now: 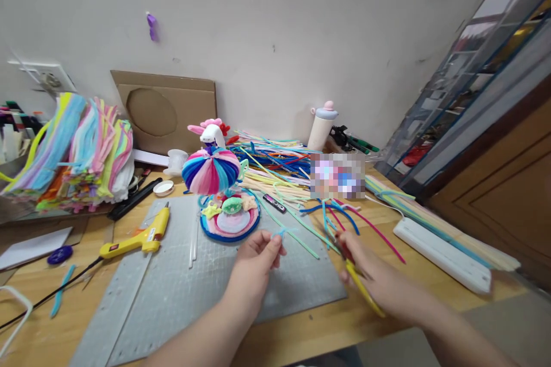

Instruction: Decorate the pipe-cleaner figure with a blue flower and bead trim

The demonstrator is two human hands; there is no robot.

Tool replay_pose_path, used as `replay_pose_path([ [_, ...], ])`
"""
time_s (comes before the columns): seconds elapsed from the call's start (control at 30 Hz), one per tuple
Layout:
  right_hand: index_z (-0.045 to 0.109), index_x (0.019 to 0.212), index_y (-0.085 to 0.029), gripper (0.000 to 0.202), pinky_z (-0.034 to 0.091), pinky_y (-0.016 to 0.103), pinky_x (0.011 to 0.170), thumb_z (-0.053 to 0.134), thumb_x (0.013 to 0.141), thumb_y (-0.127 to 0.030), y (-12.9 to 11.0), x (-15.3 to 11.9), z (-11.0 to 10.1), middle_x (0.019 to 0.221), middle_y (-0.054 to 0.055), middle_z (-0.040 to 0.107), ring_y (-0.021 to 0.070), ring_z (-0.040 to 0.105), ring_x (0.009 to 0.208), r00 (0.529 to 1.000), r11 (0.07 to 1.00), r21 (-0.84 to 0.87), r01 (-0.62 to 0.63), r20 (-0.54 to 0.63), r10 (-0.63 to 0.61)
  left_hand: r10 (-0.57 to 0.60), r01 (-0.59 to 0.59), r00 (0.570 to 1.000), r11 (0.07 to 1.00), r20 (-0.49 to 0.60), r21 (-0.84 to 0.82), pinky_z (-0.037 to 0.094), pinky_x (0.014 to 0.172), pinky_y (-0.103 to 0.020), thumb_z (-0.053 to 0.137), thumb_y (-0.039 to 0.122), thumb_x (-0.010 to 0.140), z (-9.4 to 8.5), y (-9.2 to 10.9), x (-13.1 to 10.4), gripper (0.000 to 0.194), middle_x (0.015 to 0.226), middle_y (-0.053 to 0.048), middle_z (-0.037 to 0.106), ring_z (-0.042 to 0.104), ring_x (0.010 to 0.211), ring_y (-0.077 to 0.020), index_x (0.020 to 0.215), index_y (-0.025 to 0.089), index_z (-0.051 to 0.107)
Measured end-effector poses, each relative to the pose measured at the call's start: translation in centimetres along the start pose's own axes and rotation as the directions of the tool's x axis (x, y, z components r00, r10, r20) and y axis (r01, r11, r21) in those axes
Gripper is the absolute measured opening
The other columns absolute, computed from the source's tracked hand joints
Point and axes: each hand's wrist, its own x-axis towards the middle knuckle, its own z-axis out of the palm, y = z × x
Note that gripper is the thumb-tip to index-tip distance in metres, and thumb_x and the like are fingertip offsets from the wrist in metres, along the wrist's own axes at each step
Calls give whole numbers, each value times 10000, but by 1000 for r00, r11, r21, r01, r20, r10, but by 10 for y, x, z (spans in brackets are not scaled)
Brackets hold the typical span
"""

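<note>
Above the grey cutting mat [167, 298], my left hand [258, 255] pinches a short piece of light blue pipe cleaner [283, 233] between thumb and fingertips. My right hand [372, 272] grips a yellow-handled tool [364, 289] at the mat's right edge; its working end is blurred, so its kind is unclear. Just beyond my left hand stands a pipe-cleaner craft piece: a round base [230, 223] with small star and shell shapes, a striped umbrella-like top [210, 171] and a white figure [213, 135] on it. Loose green pipe cleaners [297, 239] lie between my hands.
A yellow glue gun [148, 239] with a black cord lies left on the mat. Bundled pipe cleaners [69, 149] fill the left side; more lie in a pile [271, 160] behind. A bottle [322, 129], a white power strip [443, 255] and a cardboard sheet [193, 103] stand around.
</note>
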Motion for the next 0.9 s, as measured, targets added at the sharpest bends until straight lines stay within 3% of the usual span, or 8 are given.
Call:
replay_pose_path([
  [0.07, 484, 840, -217, 229, 409, 282, 623, 611, 761, -391, -14, -11, 12, 786, 14, 527, 172, 465, 684, 998, 1000, 7, -18, 64, 17, 69, -69, 996, 998, -53, -7, 328, 535, -221, 656, 453, 714, 1, 4, -4, 308, 599, 29, 565, 427, 518, -84, 654, 182, 525],
  [0.17, 472, 788, -211, 231, 365, 268, 606, 610, 768, -396, -27, -19, 28, 752, 5, 513, 168, 438, 670, 996, 1000, -1, -25, 88, 25, 76, -81, 990, 996, -118, -34, 353, 549, -227, 639, 435, 731, 2, 6, -7, 278, 637, 24, 598, 469, 539, -93, 698, 192, 508],
  [0.4, 401, 740, -209, 276, 313, 240, 557, 530, 835, -433, -41, -18, 42, 704, -18, 466, 143, 408, 635, 993, 1000, 2, -14, 118, 14, 61, -62, 998, 997, -18, -56, 407, 559, -245, 632, 417, 741, 6, -3, -9, 276, 671, -7, 632, 561, 602, -125, 692, 184, 491],
  [0.6, 400, 722, -208, 302, 335, 212, 482, 530, 837, -454, -48, -18, 40, 695, -16, 452, 127, 428, 598, 984, 995, 74, -60, 172, 46, 118, -119, 992, 993, -34, -25, 435, 608, -255, 628, 399, 758, 4, -5, -8, 252, 676, -4, 641, 576, 628, -126, 707, 181, 512],
  [0.77, 393, 754, -208, 365, 370, 187, 428, 476, 847, -552, -41, -21, 46, 673, -34, 414, 88, 425, 508, 975, 966, 236, -109, 213, 58, 9, -5, 986, 1000, 168, -22, 441, 582, -257, 689, 449, 689, 8, -9, -9, 328, 614, -13, 641, 569, 568, -124, 665, 165, 525],
  [0.9, 404, 800, -200, 459, 435, 194, 432, 388, 837, -658, -33, -24, 52, 677, -44, 384, 71, 440, 477, 961, 917, 373, -139, 274, 34, -58, 75, 972, 995, 228, -66, 472, 644, -276, 713, 438, 670, 10, -8, -12, 335, 628, -15, 650, 596, 594, -129, 677, 159, 528],
])
